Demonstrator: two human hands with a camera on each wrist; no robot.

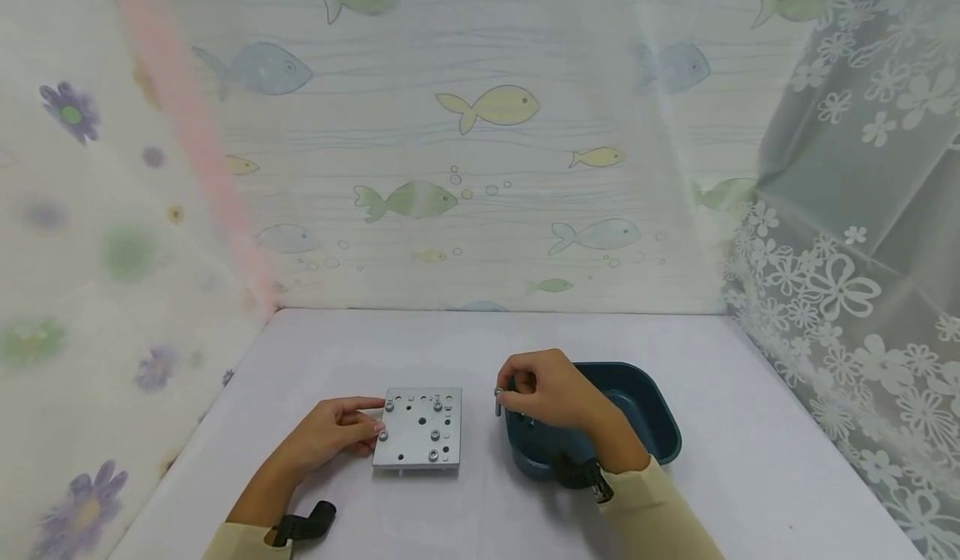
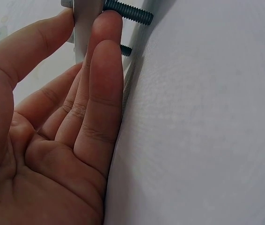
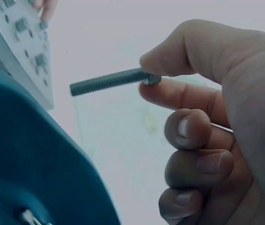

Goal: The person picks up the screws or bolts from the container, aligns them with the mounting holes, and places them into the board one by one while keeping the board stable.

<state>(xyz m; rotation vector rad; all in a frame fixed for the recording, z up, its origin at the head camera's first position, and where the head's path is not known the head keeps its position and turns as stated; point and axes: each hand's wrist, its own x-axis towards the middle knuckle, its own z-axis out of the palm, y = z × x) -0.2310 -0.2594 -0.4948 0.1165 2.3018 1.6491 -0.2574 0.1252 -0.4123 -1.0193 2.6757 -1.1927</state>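
Observation:
My left hand [image 1: 330,431] grips the left edge of a silver metal plate [image 1: 411,450], thumb on the top face and fingers underneath. Several socket-head bolts stand in holes of the plate, and other holes are bare. In the left wrist view a threaded bolt shank [image 2: 131,13] sticks out below the plate, by the fingertips. Between thumb and index finger, my right hand [image 1: 551,389] pinches another bolt [image 3: 106,82] by its head. In the head view this bolt hangs with its shank downward, at the near-left rim of a dark blue bin [image 1: 534,453].
Small metal parts [image 3: 29,216] lie inside the bin, only partly seen. A white cloth covers the table [image 1: 480,522]. Fish-patterned curtain [image 1: 480,252] closes off the back, with further hangings at both sides.

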